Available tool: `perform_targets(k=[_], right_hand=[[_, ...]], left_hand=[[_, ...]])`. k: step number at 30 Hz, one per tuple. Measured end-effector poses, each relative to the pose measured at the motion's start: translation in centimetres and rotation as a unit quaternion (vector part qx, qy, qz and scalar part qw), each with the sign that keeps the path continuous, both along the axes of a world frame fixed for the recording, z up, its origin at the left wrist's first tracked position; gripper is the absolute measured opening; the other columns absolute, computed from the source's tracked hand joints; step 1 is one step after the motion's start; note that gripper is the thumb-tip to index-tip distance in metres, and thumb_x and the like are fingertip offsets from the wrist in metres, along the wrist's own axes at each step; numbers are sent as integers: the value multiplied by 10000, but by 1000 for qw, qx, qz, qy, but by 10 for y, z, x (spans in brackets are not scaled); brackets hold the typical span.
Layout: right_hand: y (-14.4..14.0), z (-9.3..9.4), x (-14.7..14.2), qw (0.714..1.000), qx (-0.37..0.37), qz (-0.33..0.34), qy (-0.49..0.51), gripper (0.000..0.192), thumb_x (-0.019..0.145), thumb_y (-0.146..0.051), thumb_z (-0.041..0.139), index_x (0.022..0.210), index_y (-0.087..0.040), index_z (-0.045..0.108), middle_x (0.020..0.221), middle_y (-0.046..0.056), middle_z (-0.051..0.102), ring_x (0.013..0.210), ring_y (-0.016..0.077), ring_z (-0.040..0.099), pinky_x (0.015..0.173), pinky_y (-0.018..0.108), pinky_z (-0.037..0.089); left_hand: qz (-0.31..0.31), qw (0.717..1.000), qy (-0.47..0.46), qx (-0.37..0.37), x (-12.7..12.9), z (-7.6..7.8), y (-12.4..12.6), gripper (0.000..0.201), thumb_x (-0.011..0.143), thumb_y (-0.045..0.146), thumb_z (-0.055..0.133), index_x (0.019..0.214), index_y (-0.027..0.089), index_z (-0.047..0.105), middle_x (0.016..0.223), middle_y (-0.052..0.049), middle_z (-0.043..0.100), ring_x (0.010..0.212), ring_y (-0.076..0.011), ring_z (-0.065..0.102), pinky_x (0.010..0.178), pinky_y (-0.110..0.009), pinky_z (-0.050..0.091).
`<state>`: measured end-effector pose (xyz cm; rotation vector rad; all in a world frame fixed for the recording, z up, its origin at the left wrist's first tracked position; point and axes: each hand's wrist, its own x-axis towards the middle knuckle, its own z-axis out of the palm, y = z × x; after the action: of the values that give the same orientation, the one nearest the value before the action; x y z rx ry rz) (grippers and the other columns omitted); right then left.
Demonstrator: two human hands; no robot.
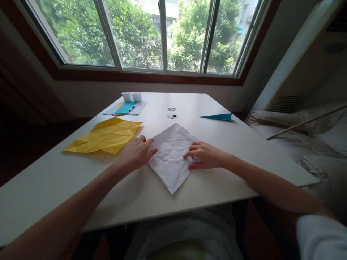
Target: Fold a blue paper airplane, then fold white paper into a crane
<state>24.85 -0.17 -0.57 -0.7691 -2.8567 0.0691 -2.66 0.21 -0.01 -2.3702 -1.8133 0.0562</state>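
A white sheet of paper (172,159) lies on the table with one corner pointing towards me, crossed by many fold creases. At its left corner rests my left hand (137,153), thumb apart from the loosely bent fingers, touching the edge. My right hand (204,155) lies over the right side of the sheet with its fingers spread, covering part of that corner. Both hands are open. Left of my left hand is a creased yellow sheet of paper (107,135), unfolded and not quite flat, partly behind that hand.
On the white table (217,184), a folded blue paper plane (219,117) lies at the back right. Coloured sheets (125,107), a pen (133,107) and two small white paper boxes (132,96) occupy the back left. Two round pieces (172,116) sit at the back middle, below the window.
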Motion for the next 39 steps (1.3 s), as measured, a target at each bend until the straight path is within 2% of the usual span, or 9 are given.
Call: perform_targets(k=[6,12,16,20,25,30,34,37,39], right_hand=[[-7,-5,-8,999,12,-47,12,399,753,-533,574,909,-171,642,843,76,637,851,202,549,771,322,405],[-4,-3,-4,997,37,-60,17,308,874,-425,439,940,-192,628,932,73,640,870,192,556,784,319,412],[16,-3,13,978,25,-192,80,288,873,-359,450,1068,-197,587,985,74,634,930,202,555,786,308,422],[37,-8,29,936,-65,-325,117,476,817,-384,522,1252,-203,456,913,64,646,777,186,585,684,294,440],[42,-9,31,898,-231,-300,224,606,744,-310,615,1305,-221,402,809,15,621,676,121,555,628,230,442],[37,-4,23,798,-417,-260,350,328,711,-266,644,1029,-187,636,773,7,593,558,70,489,490,184,412],[37,0,20,699,-481,-245,468,243,663,-227,691,900,-182,659,768,8,616,636,100,551,575,219,477],[37,1,21,669,-478,-251,512,257,644,-227,712,892,-191,654,733,-8,615,627,100,555,569,223,482],[38,2,21,656,-472,-250,533,267,636,-242,722,889,-196,650,730,-13,617,616,98,554,557,222,477]], left_hand=[[69,997,-7,25,2,2,-3,608,842,569,289,1311,196,397,1161,-189,509,1036,-345,514,749,-417,438],[72,994,-29,-81,-3,4,4,645,783,674,261,1066,203,598,1049,-157,584,956,-323,551,691,-397,448],[64,993,-36,-94,-5,2,5,717,724,720,313,1151,203,565,1085,-161,568,997,-328,530,727,-387,436],[20,996,-25,-79,-6,0,5,713,756,680,310,1206,177,537,1081,-168,562,1045,-324,502,826,-388,393],[-7,997,-26,-71,-6,-4,5,665,784,639,314,1239,198,513,1117,-159,548,1066,-313,494,864,-375,370],[43,988,-113,-100,-12,-9,15,782,789,639,324,1395,149,264,1209,-191,526,1105,-331,495,871,-393,375],[83,951,-266,-131,-17,-5,22,828,806,601,372,1415,90,141,1058,-186,612,938,-286,597,778,-352,433],[105,871,-427,-219,-13,4,20,799,825,539,432,1423,162,59,748,-73,647,640,-207,615,558,-286,456],[119,805,-523,-254,-9,10,14,765,818,476,506,1415,219,103,712,-30,612,595,-162,593,529,-250,460]])
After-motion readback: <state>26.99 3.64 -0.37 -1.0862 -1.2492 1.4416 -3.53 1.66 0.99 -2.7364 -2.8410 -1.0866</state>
